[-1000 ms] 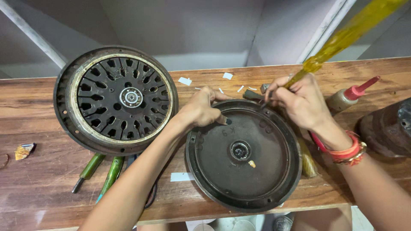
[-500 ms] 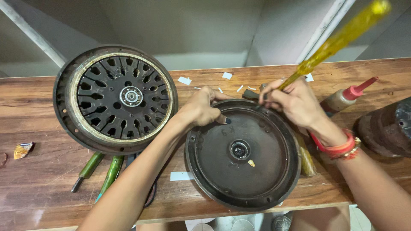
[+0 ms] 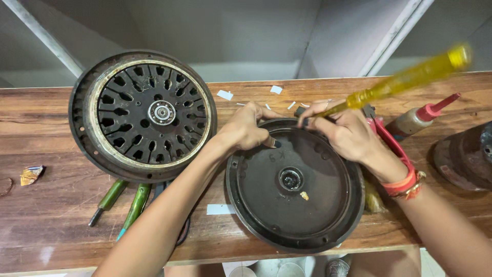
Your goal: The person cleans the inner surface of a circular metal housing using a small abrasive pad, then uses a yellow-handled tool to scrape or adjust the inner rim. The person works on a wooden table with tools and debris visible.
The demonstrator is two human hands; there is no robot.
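From the head view, the dark round motor cover lies flat on the wooden bench, its near edge overhanging the bench's front edge. The left hand rests on the cover's far-left rim, fingers curled and pressing down on it rather than wrapped around anything. The right hand sits at the cover's far rim, fingers closed around the shaft of a yellow-handled screwdriver, whose tip is hidden behind the fingers at that rim; the handle is blurred. Left of the cover lies a slotted rotor housing with a central bearing, and 2 green-handled tools poke out from under it. Right of the cover stand a red-capped bottle, red-handled pliers and a rusty brown part at the frame's edge. The cover looks like cast metal: heavy, stiff, possibly greasy and slippery, so it is likely best gripped by its thick outer rim with both hands, not by the small central hub.
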